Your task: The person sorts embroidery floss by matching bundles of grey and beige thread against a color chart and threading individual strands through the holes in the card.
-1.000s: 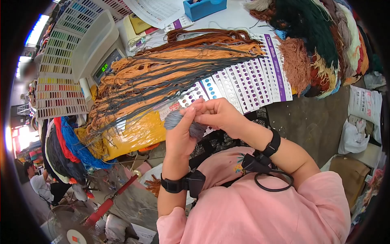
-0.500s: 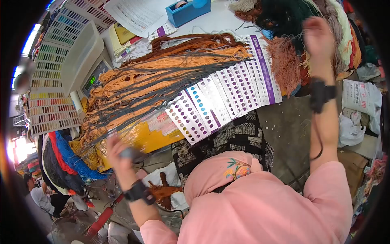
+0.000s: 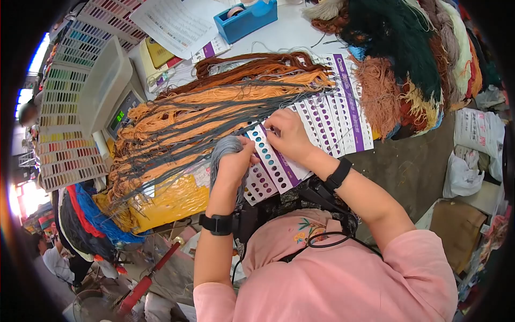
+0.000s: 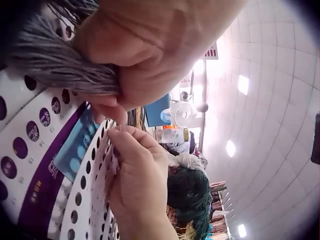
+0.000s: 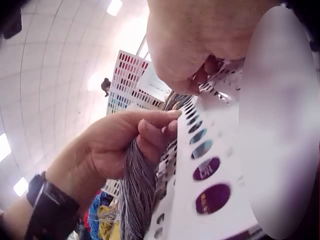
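Fingers of the left hand (image 3: pixel 235 165) curl round a grey yarn skein (image 3: pixel 228 147), whose strands hang beside the wrist. The right hand (image 3: pixel 289 134) is bent over the punched cards (image 3: pixel 268 161), its thumb and fingertips drawn together at a card. In the left wrist view, the left hand (image 4: pixel 145 45) grips the grey skein (image 4: pixel 55 55) close to the right hand's (image 4: pixel 142 175) pinched fingertips. The right wrist view has the left hand's (image 5: pixel 110 140) fingertips at the edge of a punched card (image 5: pixel 215 150); the right hand (image 5: pixel 200 40) partly hides its own fingers.
Orange, brown and dark grey yarn (image 3: pixel 188 112) lies across the table. A scale (image 3: pixel 110 91) stands left, a blue tape dispenser (image 3: pixel 244 21) at the back. Thick yarn bundles (image 3: pixel 397 48) hang at the right, others (image 3: pixel 96 204) at the left.
Both hands, spread wide apart half a second ago, have come back together over the cards. The blue-dotted card has shifted, and the grey skein is now over the table's front part.
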`<state>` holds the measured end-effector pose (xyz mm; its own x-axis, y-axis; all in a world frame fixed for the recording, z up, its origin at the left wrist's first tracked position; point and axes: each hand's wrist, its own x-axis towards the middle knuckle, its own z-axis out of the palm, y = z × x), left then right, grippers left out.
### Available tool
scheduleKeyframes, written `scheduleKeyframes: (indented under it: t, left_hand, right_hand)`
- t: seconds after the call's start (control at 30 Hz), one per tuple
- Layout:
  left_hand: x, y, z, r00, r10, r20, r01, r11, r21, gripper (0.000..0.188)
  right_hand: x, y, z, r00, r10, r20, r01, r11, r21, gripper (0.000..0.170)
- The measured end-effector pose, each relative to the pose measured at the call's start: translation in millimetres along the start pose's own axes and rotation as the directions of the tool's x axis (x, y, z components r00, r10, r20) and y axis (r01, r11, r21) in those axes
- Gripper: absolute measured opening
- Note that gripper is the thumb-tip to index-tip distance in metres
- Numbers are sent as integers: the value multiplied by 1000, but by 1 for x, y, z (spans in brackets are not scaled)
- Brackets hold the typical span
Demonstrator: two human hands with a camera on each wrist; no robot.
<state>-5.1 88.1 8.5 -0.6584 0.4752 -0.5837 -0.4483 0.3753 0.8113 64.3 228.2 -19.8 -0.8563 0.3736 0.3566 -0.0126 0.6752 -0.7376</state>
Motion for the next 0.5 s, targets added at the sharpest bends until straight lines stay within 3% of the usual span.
scheduleKeyframes:
  t: [0.1,0.13,0.2,0.27,0.4,0.43,0.5]
  left_hand:
    - [-1,8,1,995,-98,20,100,980,-169,7]
    - [1,8,2,997,-62,38,68,978,-196,7]
    - [9,2,4,997,10,73,9,968,-251,8]
    - [16,-8,7,999,-19,44,28,979,-202,9]
    - [9,-6,2,994,68,-91,-87,970,-225,9]
    - [3,0,-7,1000,-20,11,23,874,-486,10]
    - [-9,14,-29,960,-102,260,276,477,-834,13]
  right_hand:
    - [-9,-13,0,984,-177,23,178,983,-52,22]
    - [-12,-18,-2,981,-188,44,191,977,-99,29]
    - [-11,-13,-3,981,-182,73,183,983,-4,29]
    - [-7,-10,-5,982,-164,99,157,985,73,28]
    - [-6,-10,-1,994,-102,46,100,994,49,22]
    - [-7,-7,1,994,-101,51,99,994,50,21]
    - [-9,-1,5,994,-96,57,93,994,57,19]
